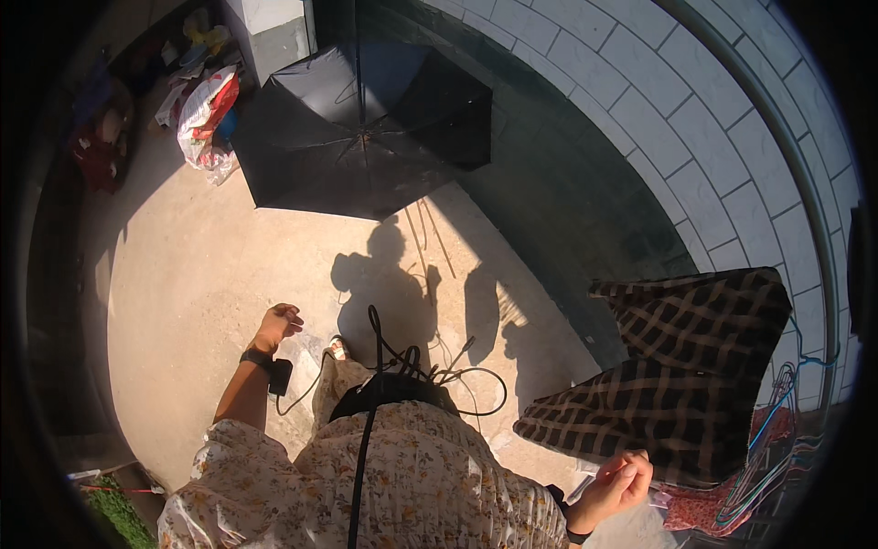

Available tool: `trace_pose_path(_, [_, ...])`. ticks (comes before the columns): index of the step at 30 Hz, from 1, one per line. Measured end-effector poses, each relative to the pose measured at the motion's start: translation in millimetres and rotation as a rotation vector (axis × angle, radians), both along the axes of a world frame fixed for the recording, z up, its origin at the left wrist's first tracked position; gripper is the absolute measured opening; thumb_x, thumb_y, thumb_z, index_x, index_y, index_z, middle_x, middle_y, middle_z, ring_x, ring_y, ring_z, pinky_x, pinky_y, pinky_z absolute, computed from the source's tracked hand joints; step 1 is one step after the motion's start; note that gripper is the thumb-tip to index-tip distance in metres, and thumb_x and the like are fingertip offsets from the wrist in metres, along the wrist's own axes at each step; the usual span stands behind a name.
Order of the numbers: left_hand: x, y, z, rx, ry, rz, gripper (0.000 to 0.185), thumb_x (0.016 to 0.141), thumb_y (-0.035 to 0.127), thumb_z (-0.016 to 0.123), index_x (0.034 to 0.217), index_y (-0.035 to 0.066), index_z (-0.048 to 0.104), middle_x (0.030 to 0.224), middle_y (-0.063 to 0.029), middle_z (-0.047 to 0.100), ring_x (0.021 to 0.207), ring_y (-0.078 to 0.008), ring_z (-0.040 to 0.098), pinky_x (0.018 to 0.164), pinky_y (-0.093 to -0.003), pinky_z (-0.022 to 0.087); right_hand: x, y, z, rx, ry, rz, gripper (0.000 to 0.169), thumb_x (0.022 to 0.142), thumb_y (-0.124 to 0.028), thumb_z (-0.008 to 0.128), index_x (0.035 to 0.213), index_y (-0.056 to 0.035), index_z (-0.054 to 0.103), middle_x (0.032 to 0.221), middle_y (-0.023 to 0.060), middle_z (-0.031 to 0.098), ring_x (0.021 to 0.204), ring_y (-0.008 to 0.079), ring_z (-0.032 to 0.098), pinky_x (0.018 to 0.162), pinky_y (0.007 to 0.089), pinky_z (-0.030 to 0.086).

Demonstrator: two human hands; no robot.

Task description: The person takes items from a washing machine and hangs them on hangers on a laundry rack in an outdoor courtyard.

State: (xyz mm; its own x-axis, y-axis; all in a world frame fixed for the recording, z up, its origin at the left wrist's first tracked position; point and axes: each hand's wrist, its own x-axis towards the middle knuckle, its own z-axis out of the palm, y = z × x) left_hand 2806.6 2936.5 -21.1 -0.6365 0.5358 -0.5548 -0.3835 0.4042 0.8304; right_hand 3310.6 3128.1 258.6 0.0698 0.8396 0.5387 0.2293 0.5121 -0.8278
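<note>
My left hand [280, 324] hangs over the sunlit concrete floor with its fingers loosely curled; I see nothing in it. A black strap with a small box is on that wrist. At the lower right, my right hand [625, 476] has its fingers bent close together beside the lower edge of a dark plaid cloth [686, 405]. Whether the fingers touch or grip the cloth cannot be told. The cloth hangs by the tiled wall. Farther ahead stands an open black umbrella [363, 137], its inner ribs and shaft facing me.
Wire hangers [775, 439] and a red patterned cloth [699, 511] are at the right, near a metal pipe [799, 151] along the tiled wall. A red and white plastic bag [206, 123] stands at the upper left. Cables [411, 364] loop at my waist. Thin sticks lie past my shadow.
</note>
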Motion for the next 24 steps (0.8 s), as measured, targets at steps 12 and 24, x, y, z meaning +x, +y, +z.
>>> trace_pose_path(12, [-2.8, -331.5, -148.6, -0.468, -0.326, 0.763, 0.02, 0.09, 0.019, 0.05, 0.102, 0.003, 0.056, 0.077, -0.0141, 0.066, 0.058, -0.022, 0.064, 0.045, -0.0319, 0.047, -391.8, -14.4, -36.5, -0.471, -0.175, 1.089, 0.022, 0.093, -0.018, 0.057, 0.082, 0.0011, 0.055, 0.063, 0.0054, 0.052, 0.048, 0.0085, 0.045, 0.045, 0.0213, 0.035])
trace_pose_path(24, [20.7, -342.0, -143.9, -0.257, -0.132, 1.008, 0.021, 0.089, 0.019, 0.054, 0.095, 0.0, 0.059, 0.079, -0.0127, 0.067, 0.064, -0.0213, 0.066, 0.054, -0.0292, 0.049, -753.5, -164.9, -71.0, -0.667, -0.467, 2.009, 0.018, 0.093, -0.01, 0.051, 0.085, 0.0036, 0.058, 0.059, 0.0025, 0.049, 0.05, 0.008, 0.044, 0.047, 0.023, 0.033])
